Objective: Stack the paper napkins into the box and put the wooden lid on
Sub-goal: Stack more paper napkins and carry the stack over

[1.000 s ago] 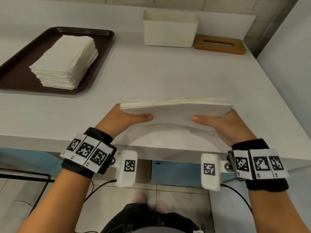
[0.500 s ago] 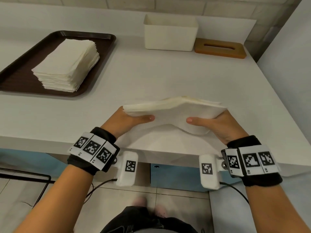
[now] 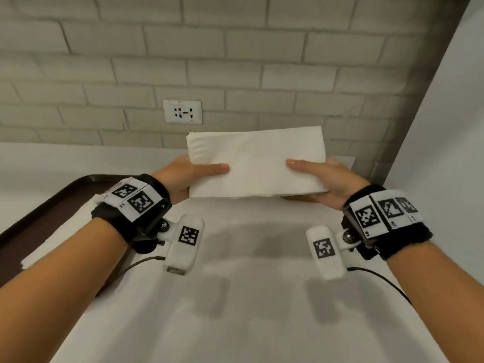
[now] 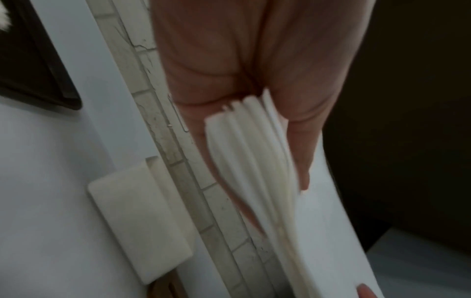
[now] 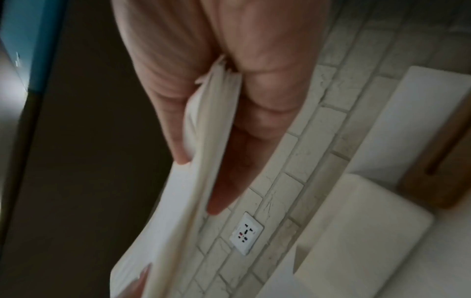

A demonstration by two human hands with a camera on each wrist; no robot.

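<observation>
Two hands, left (image 3: 183,176) and right (image 3: 327,179), pinch one soft rectangular bundle of white paper napkins (image 3: 258,163) above the desk's (image 3: 248,297) far edge, over a rounded white box (image 5: 356,231); one wooden lid (image 5: 441,167) lies beside.

You are holding a thin stack of white paper napkins (image 3: 258,163) up off the desk, gripped at both short ends. The open white box (image 4: 139,219) is standing against the brick wall, and the wooden lid (image 5: 442,167) is lying just beside it.
</observation>
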